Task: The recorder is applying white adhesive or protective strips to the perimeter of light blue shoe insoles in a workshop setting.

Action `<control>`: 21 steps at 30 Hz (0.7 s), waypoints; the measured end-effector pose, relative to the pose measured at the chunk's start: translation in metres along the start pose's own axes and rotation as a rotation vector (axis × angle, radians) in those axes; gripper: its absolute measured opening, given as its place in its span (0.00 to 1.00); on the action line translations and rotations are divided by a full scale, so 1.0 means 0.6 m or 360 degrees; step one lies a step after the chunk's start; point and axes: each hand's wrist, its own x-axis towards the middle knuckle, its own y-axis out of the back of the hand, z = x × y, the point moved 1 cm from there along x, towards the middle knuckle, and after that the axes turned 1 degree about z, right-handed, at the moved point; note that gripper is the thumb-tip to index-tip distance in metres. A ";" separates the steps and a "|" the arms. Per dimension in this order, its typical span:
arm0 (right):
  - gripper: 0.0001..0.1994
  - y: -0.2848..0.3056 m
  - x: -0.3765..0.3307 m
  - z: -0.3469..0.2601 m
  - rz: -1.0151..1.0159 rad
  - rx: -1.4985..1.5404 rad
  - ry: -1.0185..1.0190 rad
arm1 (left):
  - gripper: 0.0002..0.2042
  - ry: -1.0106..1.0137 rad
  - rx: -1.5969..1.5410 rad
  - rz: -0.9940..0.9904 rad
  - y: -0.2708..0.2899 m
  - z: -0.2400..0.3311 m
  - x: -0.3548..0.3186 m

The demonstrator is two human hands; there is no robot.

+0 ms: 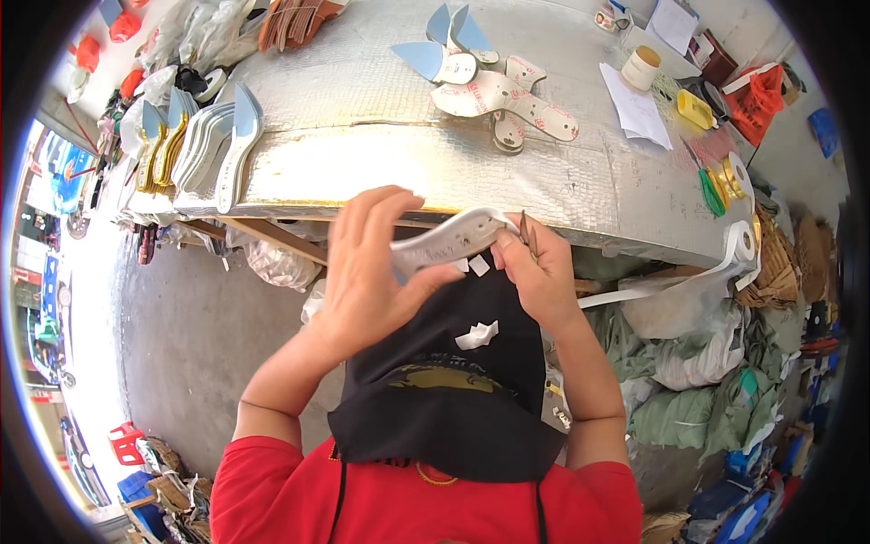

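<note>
My left hand (367,267) grips a white shoe insole (444,240) held just below the table's front edge. My right hand (535,272) pinches the insole's right end and also holds a thin dark tool (526,234) between its fingers. A strip of white tape (671,276) runs from my right hand to a tape roll (743,240) at the table's right edge. Small white scraps (478,334) lie on the black apron (453,381) over my lap.
The silver padded table (381,136) carries a stack of insoles (217,140) at the left, loose insoles (498,91) in the middle, papers (639,113), a small jar (642,68) and tape rolls (725,181) at the right. Green sacks (689,390) lie on the floor at the right.
</note>
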 end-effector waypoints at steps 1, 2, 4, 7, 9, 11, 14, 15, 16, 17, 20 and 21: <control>0.08 0.004 0.000 -0.005 -0.0135 -0.0125 0.0087 | 0.10 -0.0066 0.0033 -0.0147 -0.002 -0.005 0.005; 0.08 0.013 0.004 -0.011 -0.0120 -0.0128 0.0079 | 0.11 -0.0027 -0.0154 -0.0412 -0.005 -0.012 0.008; 0.06 0.035 0.017 -0.021 -0.0454 -0.0699 0.0283 | 0.12 0.0290 -0.0458 -0.0597 -0.005 -0.028 0.005; 0.11 0.048 0.023 -0.017 -0.0085 -0.1455 0.0966 | 0.14 0.0671 -0.0690 -0.0880 -0.001 -0.051 -0.012; 0.15 0.032 0.006 0.003 -0.0025 -0.1689 0.1158 | 0.14 0.0993 -0.0983 -0.0820 -0.002 -0.062 -0.022; 0.15 0.011 -0.017 0.023 0.0116 -0.1901 0.1206 | 0.14 0.1036 -0.1035 -0.0755 -0.008 -0.067 -0.027; 0.13 -0.023 -0.036 0.049 0.0119 -0.1668 0.1095 | 0.15 0.1095 -0.1074 -0.0717 -0.025 -0.068 -0.028; 0.13 -0.032 -0.035 0.056 0.0123 -0.1671 0.1090 | 0.15 0.1122 -0.1029 -0.0728 -0.031 -0.070 -0.027; 0.13 -0.040 -0.035 0.061 0.0216 -0.1642 0.1067 | 0.15 0.1093 -0.1063 -0.0741 -0.041 -0.068 -0.028; 0.13 -0.046 -0.034 0.066 0.0307 -0.1612 0.1045 | 0.15 0.1056 -0.1097 -0.0637 -0.051 -0.066 -0.030; 0.14 -0.067 -0.035 0.083 0.0418 -0.1552 0.0972 | 0.14 0.0947 -0.1087 -0.0437 -0.078 -0.064 -0.032; 0.14 -0.073 -0.035 0.089 0.0463 -0.1495 0.0970 | 0.14 0.0874 -0.1037 -0.0348 -0.085 -0.064 -0.031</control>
